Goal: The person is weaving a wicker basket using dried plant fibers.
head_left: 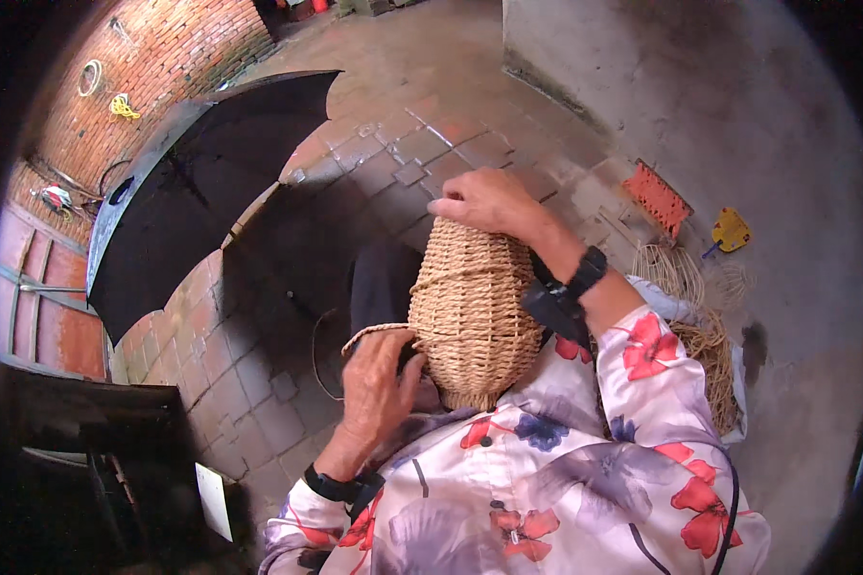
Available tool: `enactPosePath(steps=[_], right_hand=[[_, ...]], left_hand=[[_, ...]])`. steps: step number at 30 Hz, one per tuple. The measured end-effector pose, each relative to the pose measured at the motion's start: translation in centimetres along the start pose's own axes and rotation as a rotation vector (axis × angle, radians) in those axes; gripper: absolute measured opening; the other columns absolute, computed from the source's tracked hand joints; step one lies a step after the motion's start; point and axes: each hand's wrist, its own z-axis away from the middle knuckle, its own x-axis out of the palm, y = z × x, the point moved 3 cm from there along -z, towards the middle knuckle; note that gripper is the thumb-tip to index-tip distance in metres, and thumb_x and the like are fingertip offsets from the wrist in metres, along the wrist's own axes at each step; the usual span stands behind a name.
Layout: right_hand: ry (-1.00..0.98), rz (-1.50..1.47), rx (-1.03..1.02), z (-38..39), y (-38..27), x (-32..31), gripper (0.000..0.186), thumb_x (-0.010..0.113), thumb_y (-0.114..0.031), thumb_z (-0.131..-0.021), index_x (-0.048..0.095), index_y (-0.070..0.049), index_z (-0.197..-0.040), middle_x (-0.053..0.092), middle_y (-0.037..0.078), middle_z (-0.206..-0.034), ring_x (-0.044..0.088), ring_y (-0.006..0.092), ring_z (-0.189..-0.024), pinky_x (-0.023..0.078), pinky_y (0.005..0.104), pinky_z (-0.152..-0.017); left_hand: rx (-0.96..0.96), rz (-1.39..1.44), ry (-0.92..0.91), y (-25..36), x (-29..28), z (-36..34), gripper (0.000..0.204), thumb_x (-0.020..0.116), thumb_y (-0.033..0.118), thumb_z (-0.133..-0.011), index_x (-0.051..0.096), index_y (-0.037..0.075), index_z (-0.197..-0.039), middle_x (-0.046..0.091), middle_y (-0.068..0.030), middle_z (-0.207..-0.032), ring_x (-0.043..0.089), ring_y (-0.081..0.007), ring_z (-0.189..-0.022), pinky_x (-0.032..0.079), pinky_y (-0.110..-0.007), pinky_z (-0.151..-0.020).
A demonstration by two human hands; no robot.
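Observation:
A vase-shaped woven basket of tan twisted cord rests on my lap, its narrow neck toward my body. Over its far end curls my right hand, gripping the rim, thumb side to the left. At the basket's near left side is my left hand, fingers bent and closed on a strand of tan cord that arches over the knuckles to the weave. The fingertips against the basket are partly hidden. Both wrists wear black straps.
An open black umbrella stands on the paved floor to the left. Bundles of loose tan cord lie on a white sack at my right. Beyond them are a red hollow brick and a yellow fan-shaped object. A dark piece of furniture stands lower left.

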Motion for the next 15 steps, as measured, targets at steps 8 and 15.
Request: enactPosePath(steps=[8, 15], right_hand=[[0.120, -0.106, -0.247, 3.6, -0.9, -1.7, 0.018, 0.058, -0.015, -0.082, 0.065, 0.001, -0.083, 0.064, 0.017, -0.078, 0.063, 0.0296, -0.071, 0.049, 0.0364, -0.065], [0.362, -0.274, -0.109, 12.6, 1.1, -5.1, 0.012, 0.061, -0.009, -0.083, 0.064, 0.001, -0.087, 0.062, 0.010, -0.076, 0.062, 0.0224, -0.070, 0.048, 0.0314, -0.065]], left_hand=[[-0.270, 0.304, -0.004, -0.9, 0.7, 2.4, 0.026, 0.063, 0.005, -0.083, 0.060, 0.001, -0.108, 0.063, -0.0184, -0.099, 0.064, -0.0354, -0.086, 0.051, -0.042, -0.077], [-0.428, 0.237, -0.128, -0.9, 0.2, 3.3, 0.024, 0.061, 0.022, -0.089, 0.066, 0.000, -0.097, 0.066, -0.0200, -0.101, 0.067, -0.0326, -0.087, 0.052, -0.040, -0.078]])
